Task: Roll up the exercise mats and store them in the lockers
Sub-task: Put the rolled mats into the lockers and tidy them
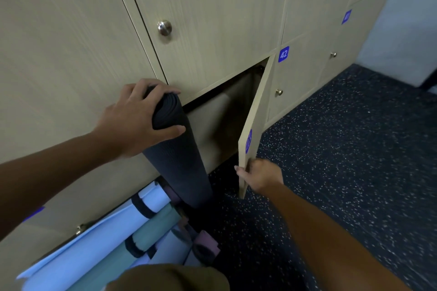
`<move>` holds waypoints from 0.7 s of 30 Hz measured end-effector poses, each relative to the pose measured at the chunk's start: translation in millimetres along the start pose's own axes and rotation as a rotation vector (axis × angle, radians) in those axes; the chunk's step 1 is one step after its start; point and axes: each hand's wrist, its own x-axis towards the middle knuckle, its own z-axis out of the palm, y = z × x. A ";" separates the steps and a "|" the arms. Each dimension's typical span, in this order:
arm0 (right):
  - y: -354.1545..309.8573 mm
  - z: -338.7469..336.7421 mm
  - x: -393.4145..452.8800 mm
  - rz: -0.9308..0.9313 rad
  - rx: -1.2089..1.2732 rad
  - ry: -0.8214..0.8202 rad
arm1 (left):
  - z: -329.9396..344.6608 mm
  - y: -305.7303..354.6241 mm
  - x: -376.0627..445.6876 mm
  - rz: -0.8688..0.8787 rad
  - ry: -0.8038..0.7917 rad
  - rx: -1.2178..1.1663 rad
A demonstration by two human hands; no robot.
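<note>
A dark grey rolled mat stands upright on the floor against the lockers. My left hand grips its top end. My right hand holds the lower edge of an open beige locker door, swung out to the right. Behind that door the bottom locker's opening is dark and looks empty. Several more rolled mats in light blue, teal and mauve lie piled on the floor at the lower left, some bound with black straps.
Beige wooden lockers with metal knobs fill the wall; one blue label reads 42. Dark speckled flooring spreads to the right. A pale wall rises at the far right. My knee in olive cloth shows at the bottom.
</note>
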 end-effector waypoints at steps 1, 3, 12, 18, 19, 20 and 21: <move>5.9 -4.3 -4.7 0.014 0.017 -0.006 | -1.2 0.8 0.9 -0.019 -0.021 -0.007; 15.4 -13.6 -15.9 0.055 0.019 -0.032 | -4.4 3.2 3.4 -0.052 -0.071 -0.027; 71.2 -46.9 -58.5 0.368 -0.027 -0.092 | -4.3 23.6 -3.2 -0.100 -0.075 -0.065; 125.8 -71.3 -73.6 0.660 0.025 -0.101 | -0.3 65.6 -15.7 -0.005 -0.032 -0.079; 132.7 -76.4 -74.1 0.697 0.054 -0.086 | 1.0 74.0 -16.2 0.019 -0.026 -0.079; 138.8 -81.2 -73.7 0.729 0.091 -0.065 | 2.1 81.8 -16.1 0.036 -0.018 -0.080; 143.7 -85.3 -72.9 0.752 0.125 -0.044 | 2.5 88.6 -15.6 0.047 -0.014 -0.080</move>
